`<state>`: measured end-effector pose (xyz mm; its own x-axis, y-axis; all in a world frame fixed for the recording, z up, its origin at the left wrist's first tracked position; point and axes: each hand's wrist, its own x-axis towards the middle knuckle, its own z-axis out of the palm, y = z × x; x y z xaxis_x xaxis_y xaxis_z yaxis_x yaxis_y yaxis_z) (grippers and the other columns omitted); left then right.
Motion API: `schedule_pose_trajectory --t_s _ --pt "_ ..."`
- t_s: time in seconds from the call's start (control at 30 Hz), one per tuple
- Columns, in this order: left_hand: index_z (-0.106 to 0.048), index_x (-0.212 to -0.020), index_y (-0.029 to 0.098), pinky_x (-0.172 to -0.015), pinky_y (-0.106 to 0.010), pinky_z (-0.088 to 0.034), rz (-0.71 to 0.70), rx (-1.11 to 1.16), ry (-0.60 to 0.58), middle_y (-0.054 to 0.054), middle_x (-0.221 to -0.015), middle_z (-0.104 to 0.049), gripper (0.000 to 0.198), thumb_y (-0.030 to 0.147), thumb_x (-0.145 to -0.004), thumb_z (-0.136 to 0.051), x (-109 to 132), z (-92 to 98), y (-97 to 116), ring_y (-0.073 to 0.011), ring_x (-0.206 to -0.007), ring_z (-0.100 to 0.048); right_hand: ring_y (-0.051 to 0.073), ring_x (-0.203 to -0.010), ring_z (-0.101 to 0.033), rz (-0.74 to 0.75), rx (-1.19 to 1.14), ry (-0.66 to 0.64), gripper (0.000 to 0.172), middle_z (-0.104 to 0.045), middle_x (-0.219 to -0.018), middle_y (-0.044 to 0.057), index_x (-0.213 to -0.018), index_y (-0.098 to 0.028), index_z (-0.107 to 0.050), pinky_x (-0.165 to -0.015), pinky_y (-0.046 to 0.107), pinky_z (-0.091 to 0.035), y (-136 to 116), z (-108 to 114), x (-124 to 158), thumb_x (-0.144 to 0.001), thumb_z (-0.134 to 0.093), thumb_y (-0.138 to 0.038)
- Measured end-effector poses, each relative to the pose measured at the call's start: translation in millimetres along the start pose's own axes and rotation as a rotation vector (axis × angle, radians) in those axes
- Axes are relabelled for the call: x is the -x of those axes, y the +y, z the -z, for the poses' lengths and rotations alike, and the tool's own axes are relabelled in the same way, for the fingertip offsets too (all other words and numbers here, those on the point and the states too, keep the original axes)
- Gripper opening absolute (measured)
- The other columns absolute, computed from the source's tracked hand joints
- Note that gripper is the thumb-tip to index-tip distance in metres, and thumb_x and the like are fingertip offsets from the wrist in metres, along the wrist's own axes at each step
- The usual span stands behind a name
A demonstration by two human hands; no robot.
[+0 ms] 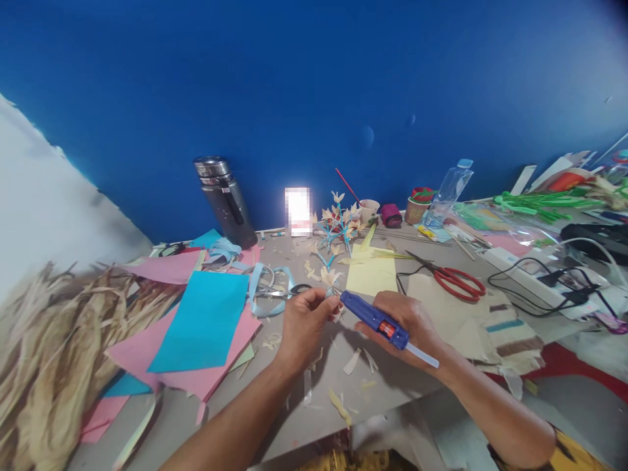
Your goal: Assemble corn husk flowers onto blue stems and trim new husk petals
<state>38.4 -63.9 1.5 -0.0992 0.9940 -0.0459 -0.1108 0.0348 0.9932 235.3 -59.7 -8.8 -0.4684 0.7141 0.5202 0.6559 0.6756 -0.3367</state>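
My right hand is wrapped round a blue glue gun, with a whitish glue stick poking from its back end. The gun's nozzle points left, close to my left fingertips. In a pinch, my left hand holds a small pale flower made of dried-leaf petals; its base is partly hidden by the fingers. Just beyond stands a branching piece with blue stems and similar pale petals. A yellow paper sheet lies behind the gun.
Red-handled scissors, a power strip with black cables and a folded cloth lie at right. Blue paper, pink paper and dried husks cover the left. A dark flask and plastic bottle stand behind.
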Motion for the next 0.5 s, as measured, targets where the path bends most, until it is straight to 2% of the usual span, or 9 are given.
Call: schedule_pose_trajectory --t_s 0.5 --pt "-0.065 -0.059 0.015 -0.057 -0.023 -0.039 0.000 -0.049 0.021 0.000 -0.056 -0.062 0.018 0.030 -0.066 -0.072 -0.6 -0.2 -0.4 -0.0104 -0.055 -0.050 0.013 -0.056 -0.051 -0.047 -0.019 -0.039 0.038 -0.056 -0.061 0.002 -0.064 -0.019 -0.052 -0.056 0.026 -0.030 -1.4 3.9 0.0 -0.089 -0.059 -0.046"
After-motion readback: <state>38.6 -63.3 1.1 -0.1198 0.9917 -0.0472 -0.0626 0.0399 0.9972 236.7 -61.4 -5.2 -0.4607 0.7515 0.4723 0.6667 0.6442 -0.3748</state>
